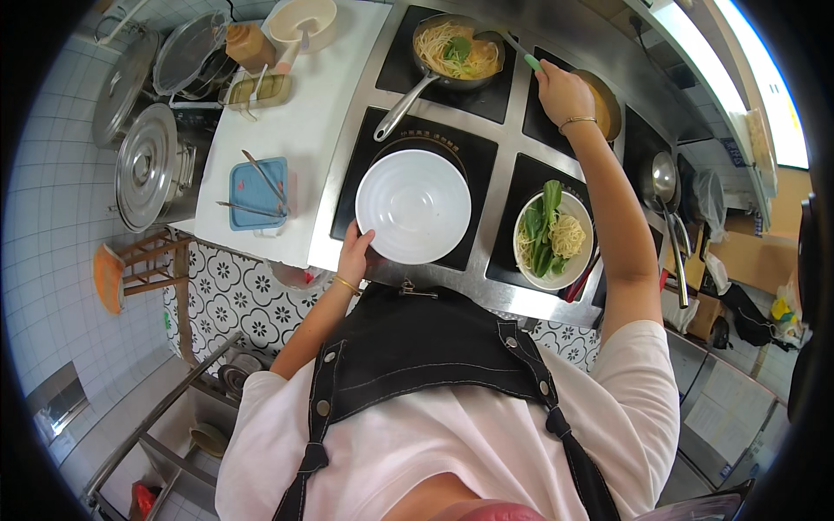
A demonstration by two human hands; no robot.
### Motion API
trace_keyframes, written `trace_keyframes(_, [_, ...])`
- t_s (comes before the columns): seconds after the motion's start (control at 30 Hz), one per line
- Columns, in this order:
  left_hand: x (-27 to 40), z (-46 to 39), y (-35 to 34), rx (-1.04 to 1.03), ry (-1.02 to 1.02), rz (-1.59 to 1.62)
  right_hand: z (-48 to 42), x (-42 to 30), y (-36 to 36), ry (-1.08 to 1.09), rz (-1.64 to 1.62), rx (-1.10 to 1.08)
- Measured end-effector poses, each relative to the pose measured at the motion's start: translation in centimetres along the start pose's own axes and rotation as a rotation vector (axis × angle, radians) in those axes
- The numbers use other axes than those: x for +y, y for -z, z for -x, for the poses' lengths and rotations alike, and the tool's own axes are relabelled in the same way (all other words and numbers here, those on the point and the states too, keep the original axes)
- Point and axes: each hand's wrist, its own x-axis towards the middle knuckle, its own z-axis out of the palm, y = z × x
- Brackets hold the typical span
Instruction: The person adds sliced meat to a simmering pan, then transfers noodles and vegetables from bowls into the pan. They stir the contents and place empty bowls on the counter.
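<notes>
My left hand grips the near left rim of a white bowl, which has nothing in it and sits over a black cooktop plate. My right hand holds the green handle of a ladle. The ladle's head rests at the right side of a metal pan with noodles, green leaves and orange broth. Under and behind my right hand is a second pan with orange liquid, partly hidden. Nearer to me, a white bowl holds noodles and leafy greens.
On the white counter at left are a blue-lidded container with tongs on it, a glass dish, a brown container and a cream bowl. Large lidded pots stand farther left. More metal ladles lie at right.
</notes>
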Motion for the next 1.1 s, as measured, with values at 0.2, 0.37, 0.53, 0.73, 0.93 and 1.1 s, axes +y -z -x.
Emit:
trace_keyframes(0.2, [0.2,0.3,-0.1,0.049,-0.007,-0.006,0.7,-2.3,-1.8,0.023,0.189,-0.162])
trace_keyframes(0.37, [0.7,0.4,-0.5,0.031,-0.004,-0.015,-0.2,-0.7,-7.8,-0.143,-0.174,-0.146])
trace_keyframes(0.53, [0.8,0.6,-0.4,0.042,-0.038,-0.008,-0.6,-1.6,-5.6,-0.081,-0.347,0.052])
trace_keyframes(0.73, [0.8,0.1,-0.5,-0.035,-0.041,-0.078,0.4,-4.8,-6.7,-0.031,-0.017,-0.130])
trace_keyframes(0.93, [-0.8,-0.9,0.6,-0.003,-0.156,-0.161,0.7,-5.6,-3.3,0.009,-0.113,0.066])
trace_keyframes(1.1, [0.6,-1.0,-0.2,-0.023,-0.154,-0.184,2.3,-5.8,-5.2,-0.006,-0.004,-0.134])
